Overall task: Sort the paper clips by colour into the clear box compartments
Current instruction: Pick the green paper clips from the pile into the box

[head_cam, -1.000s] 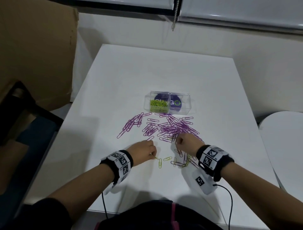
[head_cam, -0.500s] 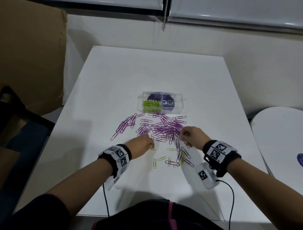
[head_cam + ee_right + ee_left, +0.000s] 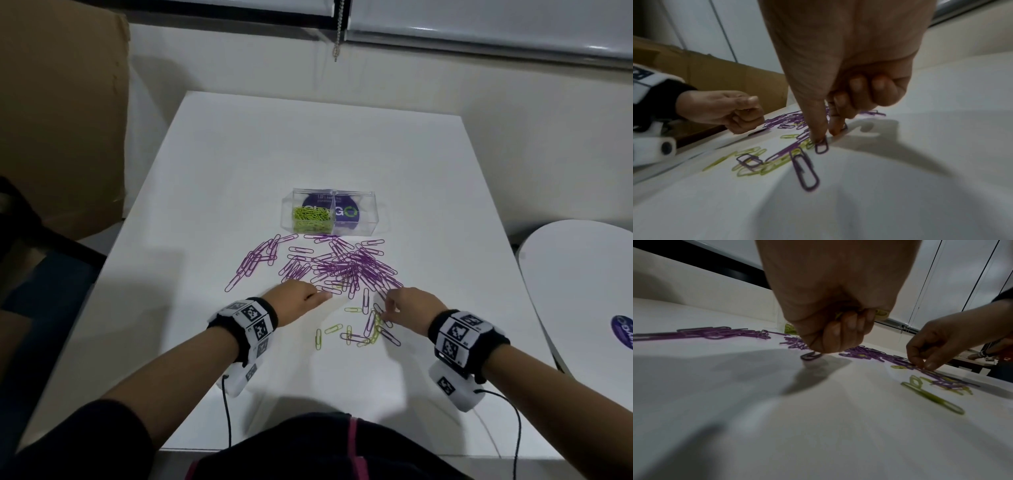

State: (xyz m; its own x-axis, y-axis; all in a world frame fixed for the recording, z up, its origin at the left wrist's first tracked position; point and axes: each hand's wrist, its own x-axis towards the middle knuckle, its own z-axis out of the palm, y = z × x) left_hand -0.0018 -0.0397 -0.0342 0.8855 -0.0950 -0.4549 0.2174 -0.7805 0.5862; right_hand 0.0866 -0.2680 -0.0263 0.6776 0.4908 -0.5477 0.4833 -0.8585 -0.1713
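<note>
- The left hand (image 3: 830,318) is curled tight around some green clips (image 3: 880,313) tucked in its fist, with its fingertips low by 1 purple clip (image 3: 810,356) on the white table (image 3: 308,144).
- The right hand (image 3: 840,91) pinches down with thumb and finger on a small purple clip (image 3: 821,146). I cannot tell if it has it yet.
- The clear box (image 3: 330,212) sits past the purple pile (image 3: 342,265). Green clips fill its left part.
- Loose green clips (image 3: 334,329) lie mixed with purple ones, so a wrong colour could get grabbed.
- Clips could hook together or slip from the full fist.
- The fist hides how many clips it holds.
- The right part of the box looks empty, but a sticker makes it hard to tell.
</note>
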